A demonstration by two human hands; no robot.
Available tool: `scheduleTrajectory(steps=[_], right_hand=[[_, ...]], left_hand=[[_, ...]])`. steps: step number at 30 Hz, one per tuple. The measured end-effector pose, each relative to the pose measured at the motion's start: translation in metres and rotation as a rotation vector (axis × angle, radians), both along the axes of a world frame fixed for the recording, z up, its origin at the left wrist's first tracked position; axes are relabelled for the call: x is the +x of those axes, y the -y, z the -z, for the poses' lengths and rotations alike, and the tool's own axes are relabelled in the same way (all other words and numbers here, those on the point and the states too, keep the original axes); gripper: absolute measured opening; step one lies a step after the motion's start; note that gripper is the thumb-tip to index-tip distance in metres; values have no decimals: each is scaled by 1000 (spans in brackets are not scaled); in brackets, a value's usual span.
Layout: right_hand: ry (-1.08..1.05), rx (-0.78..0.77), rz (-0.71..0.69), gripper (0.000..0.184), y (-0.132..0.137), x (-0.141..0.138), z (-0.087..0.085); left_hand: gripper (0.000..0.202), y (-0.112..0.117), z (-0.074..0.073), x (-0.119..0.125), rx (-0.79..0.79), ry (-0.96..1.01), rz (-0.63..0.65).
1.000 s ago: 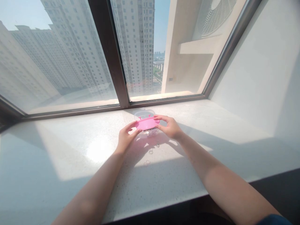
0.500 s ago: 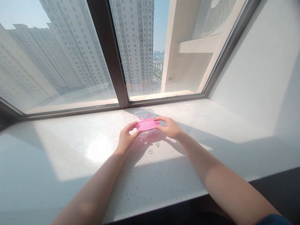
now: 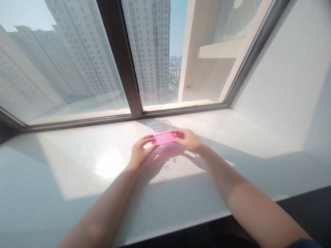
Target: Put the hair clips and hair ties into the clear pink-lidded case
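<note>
A pink oval tray (image 3: 164, 138) is gripped at both ends by my hands, over a clear container whose lower part shows just below it. My left hand (image 3: 141, 148) pinches its left end between thumb and fingers. At its right end, my right hand (image 3: 188, 139) closes thumb and fingers in the same way. Behind the tray stands a clear oval lid (image 3: 165, 124) with a pink handle (image 3: 159, 129). Several small thin rings lie nearer to me, among them a dark ring (image 3: 174, 160) and a ring pair (image 3: 166, 166).
The white speckled windowsill (image 3: 196, 193) carries everything, and its front edge runs along the bottom right. A dark window frame (image 3: 136, 110) rises behind the lid. To the right stands a white wall (image 3: 279, 89). Bright sunlight glares left of my left hand.
The pink tray has shifted slightly to the right together with both hands. The lid and the rings stay where they were.
</note>
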State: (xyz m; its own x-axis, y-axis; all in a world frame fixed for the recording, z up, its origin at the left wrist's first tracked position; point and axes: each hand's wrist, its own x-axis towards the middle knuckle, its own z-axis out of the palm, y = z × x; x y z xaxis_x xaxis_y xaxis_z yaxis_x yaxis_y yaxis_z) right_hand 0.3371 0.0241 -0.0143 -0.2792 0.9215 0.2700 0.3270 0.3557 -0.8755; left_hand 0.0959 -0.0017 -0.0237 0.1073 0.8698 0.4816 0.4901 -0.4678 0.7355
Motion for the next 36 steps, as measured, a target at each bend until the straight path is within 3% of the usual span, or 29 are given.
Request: scheduleTrajectory(steps=[4, 10, 25, 36], right_hand=[[5, 19, -14, 41, 0, 0, 0], [71, 60, 39, 38, 2, -4, -3], [154, 102, 66, 43, 4, -5, -4], [40, -30, 12, 46, 0, -2, 0]], left_hand=[[29, 1, 0, 1, -12, 3, 5], [49, -3, 2, 1, -22, -1, 65], [42, -4, 4, -1, -110, 2, 33], [42, -4, 3, -2, -148, -21, 24]])
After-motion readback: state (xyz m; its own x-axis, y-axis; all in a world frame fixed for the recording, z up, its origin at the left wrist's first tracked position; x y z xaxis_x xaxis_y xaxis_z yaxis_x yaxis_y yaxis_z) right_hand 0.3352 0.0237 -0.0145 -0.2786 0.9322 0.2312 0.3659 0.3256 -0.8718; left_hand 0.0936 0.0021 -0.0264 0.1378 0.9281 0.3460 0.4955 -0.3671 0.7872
